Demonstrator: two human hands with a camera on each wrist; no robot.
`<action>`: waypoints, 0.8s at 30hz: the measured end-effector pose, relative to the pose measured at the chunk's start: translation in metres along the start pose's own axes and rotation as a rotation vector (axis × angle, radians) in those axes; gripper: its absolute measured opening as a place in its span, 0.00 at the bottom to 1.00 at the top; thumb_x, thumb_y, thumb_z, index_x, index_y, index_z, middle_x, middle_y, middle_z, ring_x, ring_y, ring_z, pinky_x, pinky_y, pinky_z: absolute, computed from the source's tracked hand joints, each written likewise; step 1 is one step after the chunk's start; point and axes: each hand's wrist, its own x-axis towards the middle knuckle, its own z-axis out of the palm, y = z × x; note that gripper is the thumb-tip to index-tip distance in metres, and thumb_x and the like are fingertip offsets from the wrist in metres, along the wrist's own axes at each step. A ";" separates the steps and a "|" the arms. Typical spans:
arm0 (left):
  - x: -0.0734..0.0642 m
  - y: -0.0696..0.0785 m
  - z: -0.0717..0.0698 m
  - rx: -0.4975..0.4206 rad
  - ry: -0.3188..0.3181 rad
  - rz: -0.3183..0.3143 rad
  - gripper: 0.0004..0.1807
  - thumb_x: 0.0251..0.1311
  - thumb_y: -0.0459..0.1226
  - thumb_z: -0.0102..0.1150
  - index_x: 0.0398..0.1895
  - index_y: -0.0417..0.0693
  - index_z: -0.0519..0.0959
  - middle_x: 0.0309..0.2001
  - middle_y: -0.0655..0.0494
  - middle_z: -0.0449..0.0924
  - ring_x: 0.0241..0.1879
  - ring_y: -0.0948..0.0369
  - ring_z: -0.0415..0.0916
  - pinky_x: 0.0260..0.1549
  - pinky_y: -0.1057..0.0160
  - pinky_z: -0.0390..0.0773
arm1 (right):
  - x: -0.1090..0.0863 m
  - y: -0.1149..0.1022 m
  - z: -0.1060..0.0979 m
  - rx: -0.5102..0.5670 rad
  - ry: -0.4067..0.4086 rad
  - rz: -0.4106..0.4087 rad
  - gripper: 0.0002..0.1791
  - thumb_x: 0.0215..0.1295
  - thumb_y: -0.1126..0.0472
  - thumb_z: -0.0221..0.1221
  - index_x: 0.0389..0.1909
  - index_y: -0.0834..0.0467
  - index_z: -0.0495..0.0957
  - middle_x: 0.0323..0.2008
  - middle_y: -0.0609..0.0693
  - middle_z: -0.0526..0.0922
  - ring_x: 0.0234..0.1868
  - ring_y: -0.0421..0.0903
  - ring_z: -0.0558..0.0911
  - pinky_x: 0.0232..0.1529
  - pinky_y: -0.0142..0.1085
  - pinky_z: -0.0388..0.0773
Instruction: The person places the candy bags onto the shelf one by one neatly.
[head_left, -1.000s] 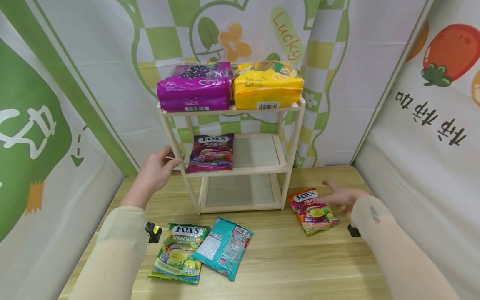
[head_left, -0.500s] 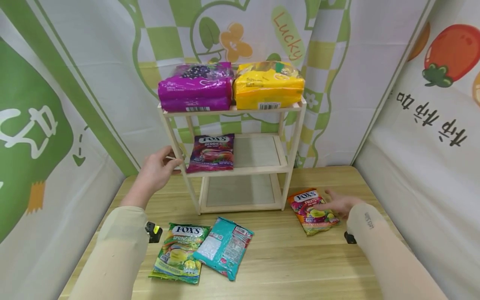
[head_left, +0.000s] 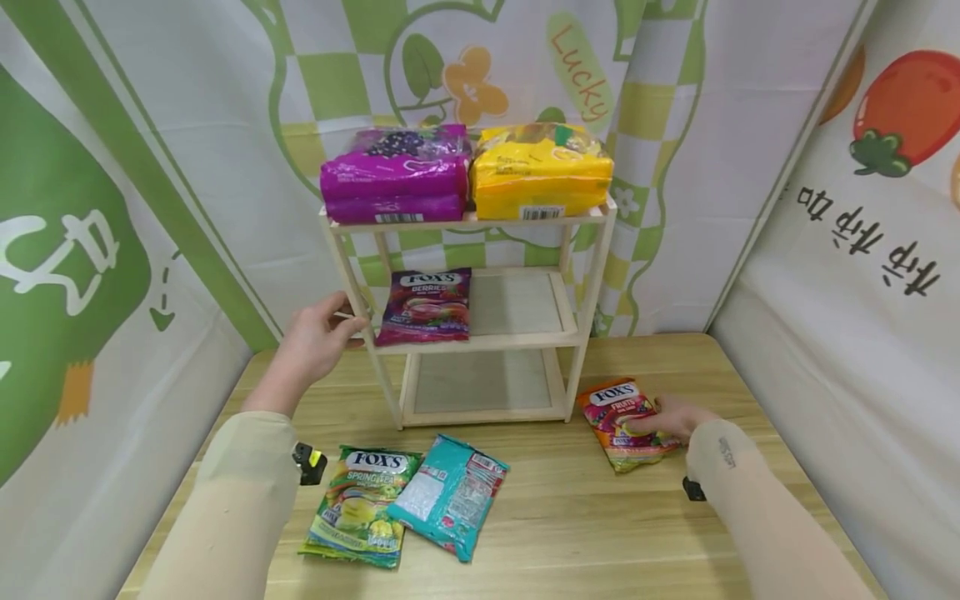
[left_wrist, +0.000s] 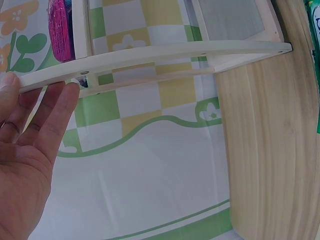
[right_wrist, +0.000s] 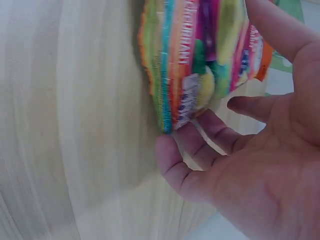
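My left hand (head_left: 313,343) grips the left post of a small wooden shelf rack (head_left: 480,340), thumb in front; the left wrist view shows its fingers (left_wrist: 52,117) behind the post. At the right, my right hand (head_left: 671,419) holds the right side of an orange-red Fox's Fruits candy bag (head_left: 617,417) between thumb and fingers. In the right wrist view its fingertips (right_wrist: 167,150) tuck under the bag's edge, with the thumb above. A dark red Fox's Berries candy bag (head_left: 426,308) leans on the middle shelf's left side.
Purple (head_left: 396,175) and yellow (head_left: 542,173) packages sit on the rack's top. In front lie a green Fox's Spring Tea bag (head_left: 360,508) and a teal bag (head_left: 450,496), back side up, overlapping it. Printed curtains (head_left: 787,125) enclose the wooden table (head_left: 570,525).
My right hand has come down and left onto the Fruits bag, its thumb now on the bag's front and fingers at its right edge. The left hand stays on the post.
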 end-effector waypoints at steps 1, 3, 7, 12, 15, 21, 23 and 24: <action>0.000 0.000 0.000 -0.004 -0.002 -0.002 0.18 0.79 0.36 0.48 0.64 0.35 0.71 0.56 0.35 0.76 0.55 0.41 0.81 0.53 0.49 0.86 | 0.000 0.001 0.001 -0.016 0.010 0.008 0.62 0.67 0.35 0.61 0.75 0.80 0.41 0.73 0.81 0.52 0.71 0.77 0.59 0.70 0.66 0.66; 0.000 0.001 0.000 -0.004 -0.003 -0.006 0.18 0.80 0.37 0.48 0.65 0.35 0.71 0.56 0.35 0.77 0.55 0.41 0.81 0.53 0.49 0.86 | 0.001 0.002 0.001 -0.012 0.022 0.027 0.61 0.66 0.35 0.62 0.74 0.80 0.45 0.71 0.80 0.56 0.70 0.76 0.61 0.70 0.66 0.66; 0.000 0.001 0.000 0.007 0.003 -0.008 0.18 0.80 0.37 0.48 0.65 0.36 0.71 0.56 0.36 0.77 0.55 0.41 0.81 0.53 0.49 0.86 | 0.002 0.002 0.003 -0.022 0.046 0.034 0.56 0.65 0.37 0.63 0.70 0.80 0.54 0.63 0.79 0.67 0.63 0.72 0.71 0.66 0.64 0.72; 0.000 0.001 0.001 0.001 -0.001 0.005 0.17 0.79 0.36 0.48 0.62 0.35 0.72 0.55 0.35 0.77 0.55 0.40 0.81 0.54 0.49 0.86 | 0.005 0.002 0.009 -0.117 0.105 0.039 0.49 0.62 0.38 0.66 0.58 0.80 0.66 0.48 0.69 0.79 0.49 0.61 0.80 0.58 0.57 0.79; 0.000 0.000 0.001 0.002 -0.003 0.006 0.16 0.80 0.36 0.48 0.61 0.35 0.72 0.55 0.36 0.77 0.55 0.40 0.81 0.54 0.48 0.85 | 0.008 0.001 0.014 -0.129 0.125 0.056 0.48 0.61 0.38 0.67 0.58 0.80 0.67 0.47 0.68 0.80 0.48 0.60 0.81 0.58 0.56 0.80; -0.001 0.000 0.001 0.004 -0.003 0.004 0.17 0.80 0.37 0.48 0.63 0.35 0.72 0.55 0.35 0.77 0.55 0.40 0.81 0.54 0.48 0.85 | 0.011 -0.002 0.021 -0.151 0.159 0.058 0.47 0.60 0.40 0.68 0.57 0.80 0.69 0.48 0.69 0.80 0.49 0.61 0.81 0.58 0.56 0.80; -0.001 0.000 0.000 0.006 -0.004 0.001 0.18 0.80 0.37 0.48 0.63 0.35 0.72 0.55 0.36 0.77 0.55 0.40 0.81 0.54 0.48 0.85 | 0.011 -0.003 0.022 -0.154 0.165 0.063 0.46 0.60 0.40 0.69 0.57 0.80 0.69 0.48 0.69 0.80 0.49 0.61 0.82 0.58 0.55 0.81; -0.001 0.000 0.000 0.005 -0.004 -0.001 0.18 0.80 0.37 0.48 0.64 0.35 0.71 0.55 0.36 0.77 0.55 0.40 0.81 0.55 0.48 0.85 | 0.010 -0.004 0.023 -0.149 0.167 0.067 0.46 0.60 0.40 0.69 0.57 0.80 0.69 0.48 0.70 0.80 0.49 0.61 0.82 0.58 0.55 0.81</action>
